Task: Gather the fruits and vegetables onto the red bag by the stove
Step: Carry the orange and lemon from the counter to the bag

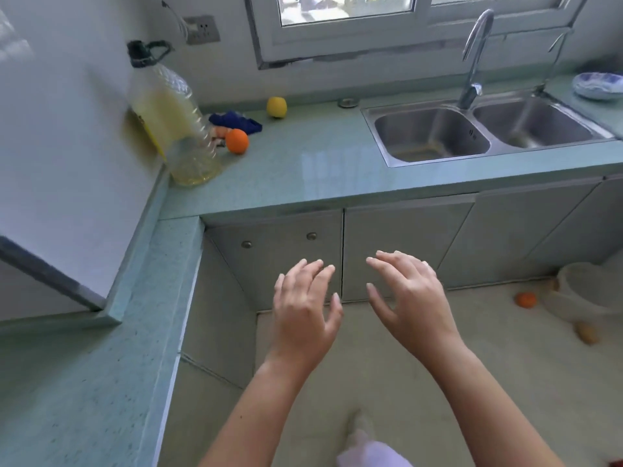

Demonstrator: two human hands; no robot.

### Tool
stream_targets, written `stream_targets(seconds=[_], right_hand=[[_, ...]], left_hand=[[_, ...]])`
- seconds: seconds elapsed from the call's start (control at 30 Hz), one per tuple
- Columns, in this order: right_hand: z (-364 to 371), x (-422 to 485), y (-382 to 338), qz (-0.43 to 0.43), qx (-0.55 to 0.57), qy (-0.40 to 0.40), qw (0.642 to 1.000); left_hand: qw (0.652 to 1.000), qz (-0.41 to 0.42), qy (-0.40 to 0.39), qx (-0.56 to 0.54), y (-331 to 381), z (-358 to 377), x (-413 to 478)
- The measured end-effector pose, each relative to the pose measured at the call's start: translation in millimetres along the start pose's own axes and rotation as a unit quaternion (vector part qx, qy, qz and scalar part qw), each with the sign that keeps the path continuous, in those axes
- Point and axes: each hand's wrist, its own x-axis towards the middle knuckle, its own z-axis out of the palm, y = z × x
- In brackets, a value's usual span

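Note:
An orange [237, 140] lies on the green counter [320, 163] beside a big oil bottle [175, 123]. A yellow fruit [276, 107] sits farther back near the wall. Partly hidden behind the bottle is a small pale orange item [219, 131]. On the floor at the right lie a small orange fruit [526, 299] and a brown potato-like item [586, 333]. My left hand [303, 308] and my right hand [408, 298] hover in front of the cabinet doors, fingers spread and holding nothing. No red bag or stove is in view.
A blue cloth [236, 121] lies behind the orange. A double steel sink [485, 129] with a tap [475, 59] fills the counter's right part, with a patterned bowl [598, 85] beyond. A white bucket [586, 291] stands on the floor. The counter turns along the left wall.

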Motion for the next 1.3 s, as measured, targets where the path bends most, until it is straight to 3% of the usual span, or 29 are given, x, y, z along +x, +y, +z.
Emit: stream_targets(seconds=[0.27,0.6,0.97,1.17,1.3], right_hand=[[37.3,107.2,58.3,0.020,0.016,-0.017,1.000],[124.7,235.9,79.4,-0.002,0.024,-0.047,0.999],[232.8,445.5,48.0,-0.073,0.000,-0.099,0.992],[283.7,480.4,52.6,-0.080,-0.003,-0.164,0.983],[298.5,516.1,59.5,-0.066,0.000,-0.158,0.985]], left_hand=[[1.000,-0.008,-0.018,0.019,-30.0,53.0,85.6],[0.994,-0.090,-0.041,0.037,-137.1,92.3,196.0],[0.989,-0.148,0.024,0.016,-281.1,116.6,362.2],[0.983,-0.175,0.031,0.036,-328.4,129.5,406.6],[0.982,-0.176,0.025,0.060,-351.8,142.7,427.2]])
